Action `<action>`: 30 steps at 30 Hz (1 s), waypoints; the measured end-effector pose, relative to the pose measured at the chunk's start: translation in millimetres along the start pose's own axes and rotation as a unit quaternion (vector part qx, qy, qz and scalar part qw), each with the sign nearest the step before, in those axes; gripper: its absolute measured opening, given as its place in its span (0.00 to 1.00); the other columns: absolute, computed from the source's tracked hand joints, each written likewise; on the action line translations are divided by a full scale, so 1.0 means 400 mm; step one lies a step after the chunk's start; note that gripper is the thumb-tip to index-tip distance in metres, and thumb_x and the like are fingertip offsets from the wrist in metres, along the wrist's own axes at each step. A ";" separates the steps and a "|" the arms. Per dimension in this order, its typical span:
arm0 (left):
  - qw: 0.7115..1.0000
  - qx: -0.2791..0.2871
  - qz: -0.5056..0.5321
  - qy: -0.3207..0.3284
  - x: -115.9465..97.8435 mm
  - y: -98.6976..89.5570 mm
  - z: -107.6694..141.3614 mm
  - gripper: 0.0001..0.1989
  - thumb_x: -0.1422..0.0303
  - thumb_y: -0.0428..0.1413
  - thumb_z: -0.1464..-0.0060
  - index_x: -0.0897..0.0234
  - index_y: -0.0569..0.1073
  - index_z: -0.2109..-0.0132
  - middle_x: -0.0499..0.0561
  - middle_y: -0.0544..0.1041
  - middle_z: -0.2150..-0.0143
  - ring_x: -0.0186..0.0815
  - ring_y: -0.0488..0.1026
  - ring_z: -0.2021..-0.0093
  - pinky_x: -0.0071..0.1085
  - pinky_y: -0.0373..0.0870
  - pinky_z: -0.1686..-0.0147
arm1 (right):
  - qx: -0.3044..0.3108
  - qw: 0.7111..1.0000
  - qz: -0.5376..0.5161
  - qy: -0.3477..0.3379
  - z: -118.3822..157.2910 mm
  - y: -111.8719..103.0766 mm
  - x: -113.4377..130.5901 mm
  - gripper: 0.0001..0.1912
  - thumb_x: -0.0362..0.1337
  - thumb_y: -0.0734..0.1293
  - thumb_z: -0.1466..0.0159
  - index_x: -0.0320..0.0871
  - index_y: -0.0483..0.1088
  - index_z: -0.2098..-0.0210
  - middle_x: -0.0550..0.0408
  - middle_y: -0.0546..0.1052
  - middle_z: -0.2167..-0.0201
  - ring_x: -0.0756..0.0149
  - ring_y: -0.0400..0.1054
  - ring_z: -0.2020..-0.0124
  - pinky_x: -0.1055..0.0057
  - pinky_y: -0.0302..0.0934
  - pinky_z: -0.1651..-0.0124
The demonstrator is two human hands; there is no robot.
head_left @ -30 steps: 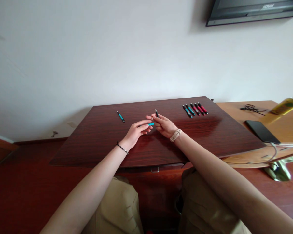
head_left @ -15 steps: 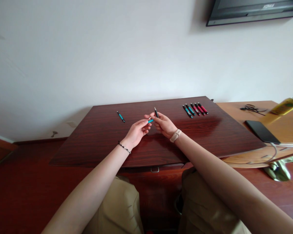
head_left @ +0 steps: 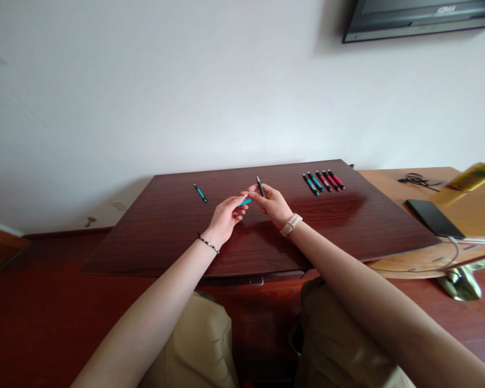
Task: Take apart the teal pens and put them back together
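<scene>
Over the middle of the dark wooden table [head_left: 178, 237], my two hands meet at the fingertips. My left hand [head_left: 225, 216] is closed on a teal pen barrel [head_left: 244, 202], which lies roughly level in its fingers. In my right hand [head_left: 275, 206], a black pen section [head_left: 260, 186] with a pale metal tip points up and away. A small whitish piece [head_left: 246, 196] shows between the fingertips of both hands; its kind and which hand grips it are unclear. One teal-and-black pen [head_left: 200, 193] lies on the table, beyond my left hand.
Teal pens [head_left: 313, 183] and red pens [head_left: 330, 180] lie in a row at the right. A lighter wooden desk [head_left: 388, 188] adjoins, bearing a black phone [head_left: 434, 218] on a cable, a coiled black cord [head_left: 418, 180] and a yellow can [head_left: 475, 175]. A wall screen [head_left: 424, 21] hangs above.
My left hand has drawn slightly left and down with the teal barrel, and the whitish piece shows more between the hands. The black section stands a little higher. The pens on the table are unmoved.
</scene>
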State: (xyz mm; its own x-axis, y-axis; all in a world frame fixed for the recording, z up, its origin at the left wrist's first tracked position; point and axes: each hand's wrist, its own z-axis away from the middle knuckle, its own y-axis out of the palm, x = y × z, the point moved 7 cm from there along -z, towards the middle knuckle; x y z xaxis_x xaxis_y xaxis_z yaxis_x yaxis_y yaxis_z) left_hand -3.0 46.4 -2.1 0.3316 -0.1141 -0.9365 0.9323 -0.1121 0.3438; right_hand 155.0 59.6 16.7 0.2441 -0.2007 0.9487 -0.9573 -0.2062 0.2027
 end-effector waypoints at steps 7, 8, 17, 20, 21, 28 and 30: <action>0.998 -0.024 -0.057 0.023 -0.010 -0.008 -0.001 0.18 0.56 0.73 0.52 0.65 0.83 0.61 0.53 0.82 0.66 0.29 0.72 0.69 0.24 0.64 0.70 | 0.012 0.998 0.020 0.059 0.007 -0.001 -0.008 0.26 0.56 0.78 0.40 0.41 0.81 0.56 0.64 0.64 0.79 0.77 0.43 0.80 0.72 0.35 0.79; 0.997 -0.023 -0.067 0.027 -0.010 -0.007 -0.002 0.18 0.55 0.72 0.52 0.65 0.83 0.61 0.54 0.82 0.66 0.29 0.72 0.69 0.25 0.64 0.70 | 0.016 0.997 0.024 0.065 0.008 0.001 -0.009 0.26 0.56 0.78 0.41 0.40 0.81 0.56 0.65 0.62 0.81 0.77 0.43 0.80 0.72 0.35 0.79; 0.989 -0.024 -0.139 0.053 -0.005 -0.003 -0.004 0.15 0.57 0.66 0.47 0.65 0.83 0.61 0.54 0.82 0.67 0.31 0.73 0.70 0.26 0.65 0.71 | 0.013 0.998 -0.007 0.058 0.012 0.006 -0.028 0.19 0.51 0.79 0.39 0.42 0.76 0.62 0.63 0.68 0.76 0.79 0.47 0.80 0.77 0.39 0.80; 0.982 -0.026 -0.173 0.078 -0.016 0.001 -0.004 0.15 0.56 0.65 0.44 0.65 0.83 0.60 0.55 0.83 0.66 0.32 0.74 0.70 0.27 0.67 0.71 | -0.030 0.991 -0.092 0.096 0.012 0.000 -0.049 0.14 0.44 0.76 0.35 0.42 0.71 0.63 0.58 0.76 0.69 0.80 0.47 0.81 0.80 0.39 0.82; 0.975 -0.026 -0.199 0.095 -0.024 0.003 -0.002 0.15 0.56 0.64 0.43 0.64 0.83 0.60 0.55 0.83 0.66 0.33 0.74 0.70 0.28 0.67 0.71 | -0.051 0.983 -0.127 0.121 0.014 -0.001 -0.060 0.13 0.41 0.74 0.33 0.42 0.69 0.64 0.57 0.76 0.68 0.81 0.46 0.81 0.81 0.39 0.82; 0.887 -0.001 -0.402 0.227 -0.084 0.046 0.023 0.12 0.59 0.59 0.34 0.61 0.81 0.57 0.52 0.85 0.61 0.38 0.81 0.63 0.31 0.74 0.63 | -0.085 0.898 -0.308 0.303 0.040 0.037 -0.103 0.11 0.28 0.58 0.24 0.43 0.62 0.64 0.62 0.65 0.77 0.79 0.43 0.84 0.84 0.40 0.86; 0.860 0.003 -0.438 0.261 -0.100 0.059 0.033 0.11 0.61 0.58 0.33 0.60 0.81 0.57 0.53 0.85 0.58 0.40 0.82 0.59 0.33 0.75 0.58 | -0.066 0.881 -0.334 0.329 0.045 0.051 -0.099 0.12 0.29 0.56 0.23 0.44 0.62 0.64 0.63 0.63 0.78 0.79 0.44 0.85 0.84 0.41 0.86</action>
State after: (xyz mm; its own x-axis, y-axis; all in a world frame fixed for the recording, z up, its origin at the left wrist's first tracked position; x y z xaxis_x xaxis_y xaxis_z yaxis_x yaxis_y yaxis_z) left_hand 3.9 35.2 44.3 -0.4770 0.4755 -0.7392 0.8571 0.0655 -0.5110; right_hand 128.8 46.0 -21.0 0.6587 0.5309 0.5331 -0.6539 0.0536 0.7547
